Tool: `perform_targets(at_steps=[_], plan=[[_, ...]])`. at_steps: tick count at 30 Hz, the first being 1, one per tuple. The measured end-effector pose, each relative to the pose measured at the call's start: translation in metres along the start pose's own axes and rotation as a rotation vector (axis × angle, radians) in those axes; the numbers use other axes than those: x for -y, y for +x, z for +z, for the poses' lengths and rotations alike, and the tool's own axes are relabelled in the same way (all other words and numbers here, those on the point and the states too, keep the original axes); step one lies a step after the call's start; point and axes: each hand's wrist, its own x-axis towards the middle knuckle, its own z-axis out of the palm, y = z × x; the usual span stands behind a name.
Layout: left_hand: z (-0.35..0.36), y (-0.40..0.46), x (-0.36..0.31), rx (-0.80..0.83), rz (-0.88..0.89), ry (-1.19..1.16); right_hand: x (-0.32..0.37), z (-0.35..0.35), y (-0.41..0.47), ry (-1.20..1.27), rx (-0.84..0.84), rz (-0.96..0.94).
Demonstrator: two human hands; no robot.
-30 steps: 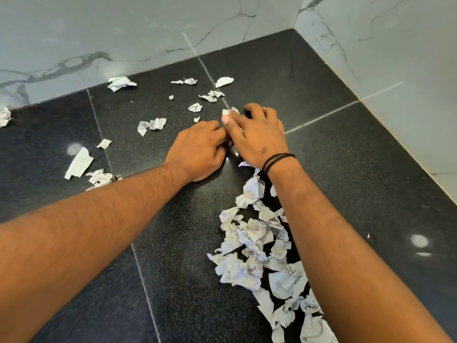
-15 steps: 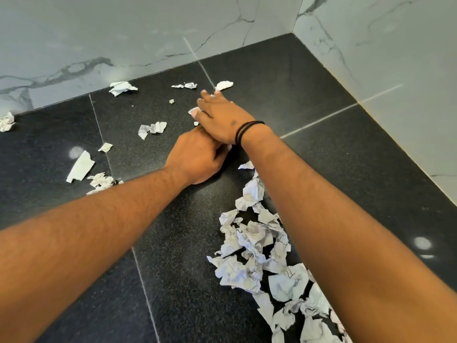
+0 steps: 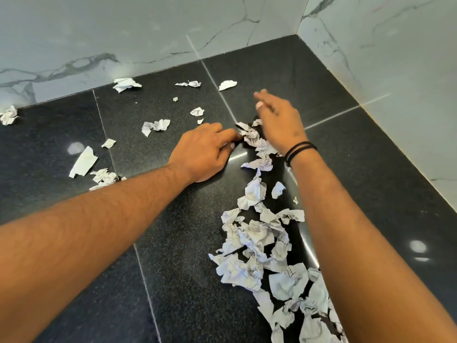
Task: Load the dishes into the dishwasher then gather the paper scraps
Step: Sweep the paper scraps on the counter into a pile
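Paper scraps [image 3: 257,246] heaped between both open hands

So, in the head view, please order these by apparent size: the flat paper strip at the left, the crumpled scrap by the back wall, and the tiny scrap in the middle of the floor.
1. Flat paper strip, largest.
2. Crumpled scrap by the back wall; it lies farther from the camera, so its true size may be closer to the strip's.
3. Tiny scrap, clearly smallest.

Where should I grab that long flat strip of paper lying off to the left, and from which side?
The long flat strip lies flat and uncrumpled on the dark floor, so there is no fold to pinch. Probably best to come from above with the left hand, press on its torn upper end and slide it until an edge lifts.
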Motion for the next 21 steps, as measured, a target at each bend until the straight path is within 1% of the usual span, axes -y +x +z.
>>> perform_targets(at_steps=[1, 2, 3, 5, 6, 9, 12, 15, 16, 17, 19, 20, 21], plan=[[0.000, 0.000, 0.000, 0.001, 0.002, -0.008, -0.004, -0.003, 0.009, 0.129, 0.034, 0.096], [0.000, -0.001, -0.001, 0.002, 0.007, -0.012, -0.009, -0.002, 0.015, 0.161, 0.083, 0.165], [-0.001, -0.001, -0.002, 0.005, 0.010, -0.014, -0.011, 0.000, 0.020, 0.074, 0.139, 0.205], [-0.001, -0.001, -0.001, 0.012, 0.008, -0.002, -0.010, 0.008, 0.025, -0.195, 0.226, 0.213], [-0.002, -0.001, -0.002, 0.013, 0.006, 0.003, -0.008, 0.013, 0.023, -0.294, 0.238, 0.206], [-0.003, -0.004, -0.005, 0.002, 0.016, 0.012, -0.006, 0.022, 0.017, -0.530, 0.181, 0.168], [-0.008, -0.009, -0.010, -0.049, 0.007, 0.023, -0.004, 0.019, 0.016, -0.540, 0.218, 0.180], [-0.017, -0.024, -0.002, -0.077, 0.008, 0.091, 0.000, 0.015, 0.016, -0.542, 0.241, 0.184], [-0.022, -0.031, 0.006, -0.093, -0.025, 0.085, 0.000, 0.013, 0.017, -0.547, 0.254, 0.185], [-0.026, -0.038, 0.015, -0.104, -0.097, 0.051, 0.000, 0.011, 0.017, -0.553, 0.268, 0.191], [-0.032, -0.056, 0.038, -0.132, -0.289, -0.029, 0.001, 0.010, 0.017, -0.559, 0.285, 0.189], [-0.031, -0.063, 0.048, -0.144, -0.342, -0.041, 0.002, 0.010, 0.017, -0.561, 0.286, 0.189], [-0.028, -0.068, 0.054, -0.139, -0.356, -0.028, 0.001, 0.011, 0.017, -0.556, 0.288, 0.191]])
